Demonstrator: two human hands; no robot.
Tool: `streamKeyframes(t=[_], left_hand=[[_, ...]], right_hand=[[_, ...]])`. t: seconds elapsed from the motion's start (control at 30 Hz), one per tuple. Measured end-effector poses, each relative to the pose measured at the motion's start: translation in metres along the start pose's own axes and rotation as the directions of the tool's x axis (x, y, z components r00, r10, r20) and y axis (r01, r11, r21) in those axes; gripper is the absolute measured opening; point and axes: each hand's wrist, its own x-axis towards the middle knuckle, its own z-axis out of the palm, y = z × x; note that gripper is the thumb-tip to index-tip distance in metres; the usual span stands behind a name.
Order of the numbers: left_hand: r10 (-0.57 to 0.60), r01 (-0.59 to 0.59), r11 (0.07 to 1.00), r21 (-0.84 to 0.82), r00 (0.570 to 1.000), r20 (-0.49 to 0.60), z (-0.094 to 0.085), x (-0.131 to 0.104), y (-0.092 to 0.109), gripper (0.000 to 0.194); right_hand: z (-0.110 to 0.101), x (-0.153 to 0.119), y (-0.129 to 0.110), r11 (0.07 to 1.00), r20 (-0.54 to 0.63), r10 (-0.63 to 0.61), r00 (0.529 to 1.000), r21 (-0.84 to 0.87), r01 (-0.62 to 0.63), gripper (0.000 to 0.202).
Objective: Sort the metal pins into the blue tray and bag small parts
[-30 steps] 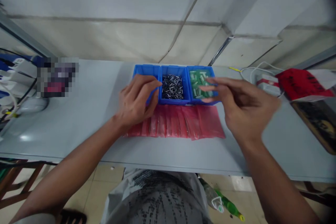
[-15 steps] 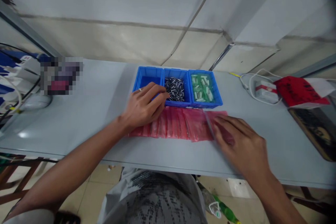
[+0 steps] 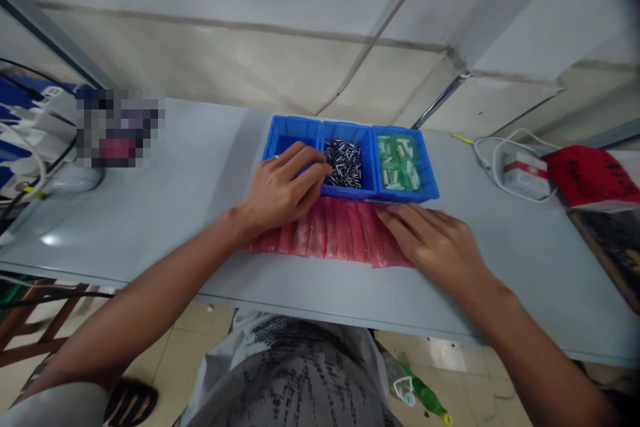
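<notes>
A row of overlapping pink plastic bags (image 3: 333,230) lies on the table in front of joined blue bins. My left hand (image 3: 287,183) is over the left part of the row, its bent fingers drawn together at the near edge of the middle bin (image 3: 369,167); anything between the fingertips is hidden. Small dark metal pins (image 3: 344,163) fill that bin. My right hand (image 3: 433,237) rests across the right end of the bags with its fingers stretched out flat. The right bin (image 3: 430,173) has green-tinted bags with white pieces (image 3: 400,160).
The left bin (image 3: 295,121) is partly behind my left hand. On the right stand a white box with a cable (image 3: 525,175), a red packet (image 3: 593,177) and a dark flat object (image 3: 607,253). Power plugs and cables (image 3: 50,127) crowd the left end of the table (image 3: 150,213).
My right hand has moved left and laid itself over the rightmost bags, which it was handling at the edge. The left hand stays at the bin. The view has shifted slightly.
</notes>
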Motion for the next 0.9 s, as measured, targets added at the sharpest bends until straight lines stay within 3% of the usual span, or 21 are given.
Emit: streamKeyframes(t=[0.1,0.17,0.23,0.37,0.47,0.53,0.6,0.67,0.73,0.83,0.9], left_hand=[[-0.025,0.026,1.0,-0.012,0.995,0.098,0.0,0.0,0.0,0.016],[-0.032,0.034,0.999,-0.015,0.988,0.153,0.001,0.0,-0.001,0.018],[-0.036,0.04,0.999,-0.018,0.982,0.185,0.002,0.0,-0.002,0.018],[-0.019,0.023,1.0,-0.019,0.985,0.169,0.001,0.0,-0.005,0.018],[0.072,-0.068,0.997,-0.043,0.993,0.097,-0.005,0.001,0.008,0.014],[0.162,-0.156,0.985,-0.08,0.983,0.082,-0.008,0.001,0.029,0.014],[0.284,-0.267,0.956,-0.12,0.946,0.154,-0.008,-0.001,0.055,0.024],[0.283,-0.277,0.959,-0.064,0.907,0.311,-0.004,-0.004,0.079,0.037],[0.267,-0.283,0.959,-0.014,0.885,0.382,0.003,-0.007,0.093,0.036],[0.263,-0.283,0.959,-0.019,0.865,0.428,0.013,-0.008,0.096,0.036],[0.264,-0.276,0.96,-0.038,0.856,0.444,0.017,-0.008,0.093,0.037]], right_hand=[[-0.014,-0.02,0.006,0.955,-0.15,0.221,0.964,0.235,-0.182,0.027],[-0.025,-0.041,0.01,0.889,-0.111,0.403,0.908,0.282,-0.36,0.035],[-0.033,-0.065,0.013,0.861,-0.051,0.46,0.887,0.272,-0.431,0.039],[-0.034,-0.106,0.01,0.856,0.12,0.432,0.894,0.259,-0.448,0.061],[-0.03,-0.117,0.004,0.876,0.191,0.407,0.893,0.194,-0.441,0.061],[-0.028,-0.113,0.002,0.908,0.152,0.383,0.911,0.122,-0.402,0.063],[-0.027,-0.106,0.003,0.95,0.106,0.298,0.949,0.06,-0.306,0.06],[-0.025,-0.099,0.007,0.987,0.05,0.159,0.986,0.02,-0.16,0.048],[-0.022,-0.096,0.011,0.997,-0.018,0.072,0.997,-0.006,-0.072,0.041],[-0.016,-0.099,0.008,0.983,-0.17,0.185,0.968,0.029,-0.183,0.054],[-0.011,-0.098,0.0,0.936,-0.273,0.349,0.897,0.139,-0.322,0.066]])
